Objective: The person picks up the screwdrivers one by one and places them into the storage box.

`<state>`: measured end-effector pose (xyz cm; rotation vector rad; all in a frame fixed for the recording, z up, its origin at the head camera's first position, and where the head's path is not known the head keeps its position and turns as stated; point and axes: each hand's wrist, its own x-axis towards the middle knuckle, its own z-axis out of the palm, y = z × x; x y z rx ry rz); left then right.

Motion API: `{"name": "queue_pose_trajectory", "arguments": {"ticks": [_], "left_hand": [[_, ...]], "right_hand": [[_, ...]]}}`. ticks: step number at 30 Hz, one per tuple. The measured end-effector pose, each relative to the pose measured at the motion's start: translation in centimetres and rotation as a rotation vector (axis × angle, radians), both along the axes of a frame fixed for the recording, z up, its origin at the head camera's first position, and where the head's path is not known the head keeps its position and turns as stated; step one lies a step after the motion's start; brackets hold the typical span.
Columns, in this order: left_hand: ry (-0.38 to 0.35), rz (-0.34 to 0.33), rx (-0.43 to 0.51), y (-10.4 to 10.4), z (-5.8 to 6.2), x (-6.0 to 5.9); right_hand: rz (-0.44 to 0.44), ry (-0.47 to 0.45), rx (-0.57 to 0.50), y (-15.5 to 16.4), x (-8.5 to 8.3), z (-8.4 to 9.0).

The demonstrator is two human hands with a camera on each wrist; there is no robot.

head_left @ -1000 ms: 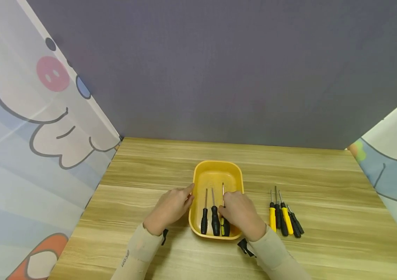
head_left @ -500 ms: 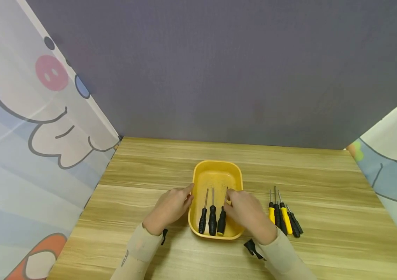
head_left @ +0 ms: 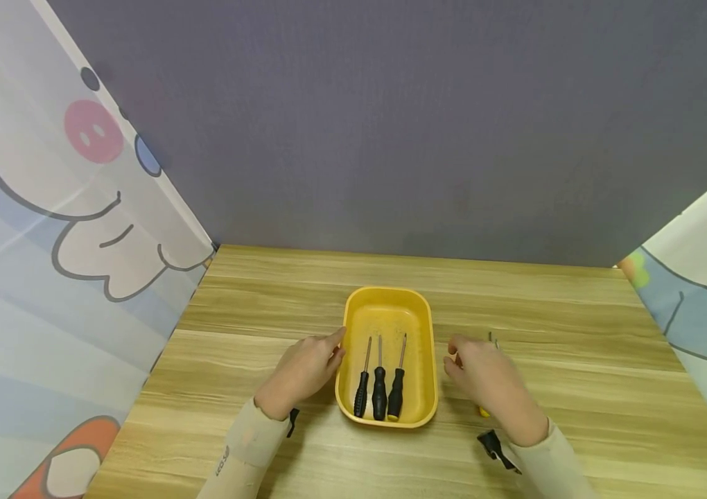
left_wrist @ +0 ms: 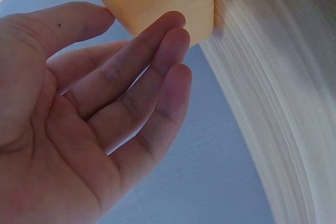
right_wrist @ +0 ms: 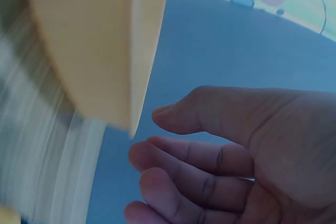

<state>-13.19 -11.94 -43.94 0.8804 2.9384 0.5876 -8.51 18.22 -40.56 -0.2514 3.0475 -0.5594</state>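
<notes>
Black-handled screwdrivers [head_left: 379,391] are lying in the tray [head_left: 419,346], handles nearest, perhaps for easy gripping, while the left hand [head_left: 305,369], fingers relaxed, is touching its side, seemingly steadying it, and the right hand [head_left: 489,374], fingers loosely bent and empty, is hovering alongside.

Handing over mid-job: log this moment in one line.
left hand: at yellow tray; right hand: empty, right of tray; in tray: three screwdrivers

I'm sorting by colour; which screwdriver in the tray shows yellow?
The rightmost screwdriver in the yellow tray: its handle ends in yellow; the other two handles look all black.
</notes>
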Motion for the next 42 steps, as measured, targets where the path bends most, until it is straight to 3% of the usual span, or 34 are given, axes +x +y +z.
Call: {"name": "queue_pose_trajectory", "arguments": {"ticks": [12, 19, 26, 42], "left_hand": [[-0.010, 0.007, -0.003, 0.1, 0.1, 0.1], [-0.003, 0.001, -0.010, 0.1, 0.0, 0.0], [-0.001, 0.010, -0.016, 0.2, 0.0, 0.1], [0.024, 0.001, -0.019, 0.1, 0.0, 0.1]], "right_hand": [[-0.095, -0.120, 0.027, 6.5, 1.1, -1.0], [-0.144, -0.205, 0.058, 9.6, 1.5, -2.6], [-0.166, -0.265, 0.046, 10.2, 1.6, -3.5], [-0.168, -0.287, 0.023, 9.9, 1.3, -4.8]]}}
